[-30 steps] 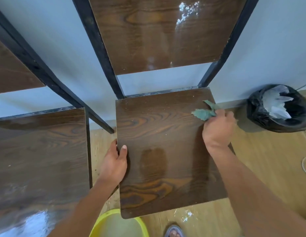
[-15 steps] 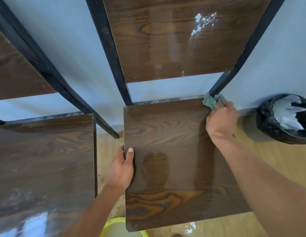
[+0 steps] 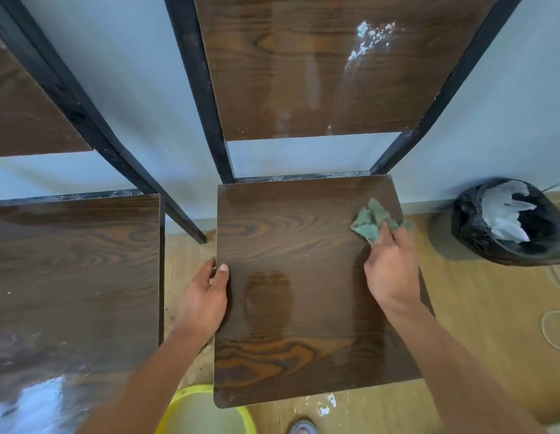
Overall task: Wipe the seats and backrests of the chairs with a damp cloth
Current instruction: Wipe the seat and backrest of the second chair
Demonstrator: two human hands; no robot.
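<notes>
- The pale wall (image 3: pixel 507 126) fills the far side of the view, and the wood-look floor (image 3: pixel 479 324) runs up to meet it.
- The centre chair's seat (image 3: pixel 297 308), a dark wood-grain panel, lies flat below the camera; its far edge sits against the black frame bar and its near corners are rounded.
- That chair's backrest (image 3: pixel 319 67) rises above the seat between two black uprights, with a white glare patch near its upper right and a strip of wall showing between backrest and seat.
- A second chair's seat (image 3: pixel 72 283) lies to the left, apart from the centre seat by a narrow strip of bare floor; part of its backrest (image 3: pixel 25 114) shows at the upper left.
- A bin lined with a black bag (image 3: pixel 510 223) stands on the floor just right of the centre seat, close to the wall, with crumpled white material inside it.
- A yellow bucket (image 3: pixel 206 411) sits at the bottom edge, partly under the seat's near left corner; what it holds I cannot tell.
- Open floor lies right of the seat, with a pale cord (image 3: pixel 554 327) at the far right.
- The left hand (image 3: pixel 206 302) grips the seat's left edge, thumb on top and fingers curled underneath.
- The right hand (image 3: pixel 392 270) rests over the seat's right edge, its fingers pinched shut on the cloth.
- The green cloth (image 3: pixel 371 222) lies bunched on the seat near its far right corner.
- A shoe tip (image 3: pixel 302 427) shows at the bottom edge.
</notes>
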